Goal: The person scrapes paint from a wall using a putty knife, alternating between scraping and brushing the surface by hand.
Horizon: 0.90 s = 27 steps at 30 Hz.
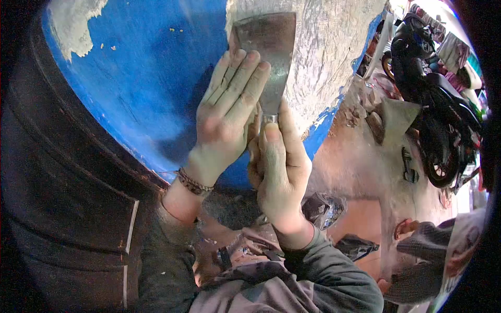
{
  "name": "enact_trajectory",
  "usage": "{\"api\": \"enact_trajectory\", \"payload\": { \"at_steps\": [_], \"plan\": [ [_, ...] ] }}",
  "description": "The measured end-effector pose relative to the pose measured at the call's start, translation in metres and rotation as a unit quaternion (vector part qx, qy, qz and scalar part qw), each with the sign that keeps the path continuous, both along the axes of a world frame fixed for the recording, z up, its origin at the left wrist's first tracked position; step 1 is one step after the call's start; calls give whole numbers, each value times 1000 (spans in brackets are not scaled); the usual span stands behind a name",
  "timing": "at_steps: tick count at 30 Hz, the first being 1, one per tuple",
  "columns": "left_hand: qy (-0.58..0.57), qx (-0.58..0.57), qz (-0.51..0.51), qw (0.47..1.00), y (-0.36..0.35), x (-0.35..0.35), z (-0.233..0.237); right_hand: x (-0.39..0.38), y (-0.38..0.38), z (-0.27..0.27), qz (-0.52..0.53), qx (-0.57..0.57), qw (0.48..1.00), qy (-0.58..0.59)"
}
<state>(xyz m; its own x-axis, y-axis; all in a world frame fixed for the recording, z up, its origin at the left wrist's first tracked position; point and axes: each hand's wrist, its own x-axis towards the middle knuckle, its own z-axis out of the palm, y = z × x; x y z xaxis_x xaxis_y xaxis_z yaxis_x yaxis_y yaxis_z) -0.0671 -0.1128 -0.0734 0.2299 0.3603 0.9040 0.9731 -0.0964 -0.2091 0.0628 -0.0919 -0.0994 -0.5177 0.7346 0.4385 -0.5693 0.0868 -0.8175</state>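
Observation:
My right hand (282,172) is wrapped round the handle of a wide metal scraper (271,57), thumb along the handle near the ferrule. The blade points up and lies against a curved blue-painted surface (151,68), over the edge of a pale bare patch (323,57). My left hand (224,104) is open, its fingers stretched out together beside and partly over the blade's left edge. A patterned bracelet (193,182) circles my left wrist. The handle is mostly hidden by my right hand.
A dark ribbed surface (62,198) runs along the left. At right stand a motorcycle (438,109), a sandal (409,166) on the dusty floor and a seated person's dark clothing (422,266). Dark plastic bags (324,208) lie below the blue surface.

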Motion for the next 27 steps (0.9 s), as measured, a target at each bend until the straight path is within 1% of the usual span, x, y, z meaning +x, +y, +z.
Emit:
{"api": "enact_trajectory", "payload": {
  "at_steps": [2, 4, 5, 7, 10, 12, 14, 17, 18, 20, 21, 22, 24, 26, 27],
  "plan": [
    [7, 3, 20, 1000, -3, 3, 3, 0, -3, -5, 2, 5, 1000, 23],
    [1, 11, 18, 1000, -1, 1, -7, -7, 0, -27, -47, 51, 997, 23],
    [7, 13, 9, 1000, 0, -1, -7, -5, -2, -21, -26, 23, 999, 26],
    [13, 16, -1, 1000, 2, -3, -4, 0, -4, -11, -10, 15, 1000, 25],
    [10, -7, 9, 1000, -4, 0, -4, 2, -5, -13, 6, -7, 1000, 6],
    [4, -3, 11, 1000, -2, 1, -14, -1, -2, -17, 11, -16, 1000, -1],
    [3, 0, 12, 1000, -2, -1, -11, -10, 1, -21, -49, 64, 996, 35],
    [28, 12, 25, 999, 3, -6, 12, -12, 3, 2, -36, 28, 998, 35],
    [28, 13, 25, 999, 2, -4, 12, -10, 2, 1, -36, 30, 998, 35],
    [17, 7, 19, 1000, -3, 1, 6, -7, 2, -5, -8, -3, 999, 50],
    [-6, -14, 31, 999, -7, 4, -8, -4, 4, -18, 11, -5, 999, 33],
    [-14, -21, 29, 999, -11, 9, -27, 0, 4, -35, 8, -1, 1000, 14],
    [-72, -95, 24, 993, -20, 17, -70, 12, 11, -84, 58, -8, 998, -16],
    [-157, -118, 3, 980, -29, 33, -112, 34, 12, -127, 20, -48, 992, -117],
    [-201, -96, -3, 975, -30, 40, -131, 49, 17, -146, 6, -21, 973, -228]
  ]
}}
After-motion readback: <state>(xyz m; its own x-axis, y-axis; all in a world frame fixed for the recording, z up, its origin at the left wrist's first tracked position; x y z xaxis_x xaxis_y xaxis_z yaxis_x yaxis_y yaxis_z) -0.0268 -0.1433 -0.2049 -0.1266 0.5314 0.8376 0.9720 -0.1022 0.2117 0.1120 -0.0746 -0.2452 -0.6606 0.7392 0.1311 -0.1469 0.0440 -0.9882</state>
